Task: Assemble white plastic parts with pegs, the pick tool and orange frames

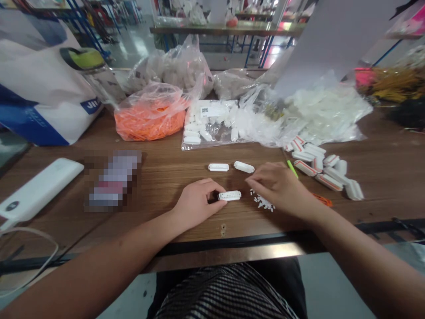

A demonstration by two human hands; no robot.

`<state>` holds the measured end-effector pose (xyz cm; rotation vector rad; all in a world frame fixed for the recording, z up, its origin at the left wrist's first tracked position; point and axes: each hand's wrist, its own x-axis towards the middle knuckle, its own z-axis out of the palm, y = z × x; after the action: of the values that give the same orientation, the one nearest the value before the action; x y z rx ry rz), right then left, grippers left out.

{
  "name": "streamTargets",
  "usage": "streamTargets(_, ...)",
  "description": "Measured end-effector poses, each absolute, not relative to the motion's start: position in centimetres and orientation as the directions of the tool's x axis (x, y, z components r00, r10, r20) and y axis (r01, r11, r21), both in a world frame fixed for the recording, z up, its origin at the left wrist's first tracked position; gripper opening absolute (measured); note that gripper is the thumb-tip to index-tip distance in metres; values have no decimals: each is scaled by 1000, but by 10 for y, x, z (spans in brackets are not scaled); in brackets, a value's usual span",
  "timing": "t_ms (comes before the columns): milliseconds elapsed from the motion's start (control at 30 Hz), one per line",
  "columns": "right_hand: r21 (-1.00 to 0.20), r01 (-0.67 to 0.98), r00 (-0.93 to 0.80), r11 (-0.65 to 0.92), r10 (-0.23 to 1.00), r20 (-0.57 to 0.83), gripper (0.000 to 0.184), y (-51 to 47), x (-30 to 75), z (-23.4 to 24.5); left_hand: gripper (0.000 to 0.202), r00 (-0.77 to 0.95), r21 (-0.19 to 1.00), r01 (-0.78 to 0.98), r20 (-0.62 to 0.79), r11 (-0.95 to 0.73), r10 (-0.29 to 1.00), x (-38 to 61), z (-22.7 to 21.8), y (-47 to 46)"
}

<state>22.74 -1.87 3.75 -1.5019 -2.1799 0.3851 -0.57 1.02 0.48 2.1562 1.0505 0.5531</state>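
Observation:
My left hand (197, 204) grips the left end of a white multi-pin connector housing (229, 195) on the wooden table (172, 212). My right hand (277, 188) sits just above a scatter of tiny white pieces (262, 202), its fingertips pointing left. Nothing shows in its fingers, though a very small piece could be hidden. Two more white connector housings (218, 167) (244, 167) lie beyond my hands. A heap of white, orange-striped housings (318, 168) lies to the right, with a green stick (292, 168) by it.
Behind my hands lie plastic bags of orange parts (149, 118) and white parts (212, 119) (327, 113). A white power bank (36, 190), a pixelated object (113, 179) and a large tote bag (40, 79) stand left. The table's front edge (226, 250) runs below my arms.

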Motion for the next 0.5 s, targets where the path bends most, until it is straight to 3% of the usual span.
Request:
streamTargets(100, -451, 881, -144, 145, 989, 36, 22, -17, 243, 34, 10, 588, 721, 524, 78, -452, 805, -6, 4, 10)
streamTargets(200, -433, 895, -154, 106, 985, -76, 23, -17, 242, 32, 10, 590, 715, 527, 81, -460, 803, -7, 4, 10)
streamTargets(367, -294, 947, -144, 126, 989, -40, 22, -17, 228, 31, 10, 583, 713, 531, 84, -457, 808, -7, 5, 10)
streamTargets(500, -313, 947, -106, 79, 992, -71, 20, -15, 227, 28, 11, 584, 719, 527, 80, -453, 807, -7, 4, 10)
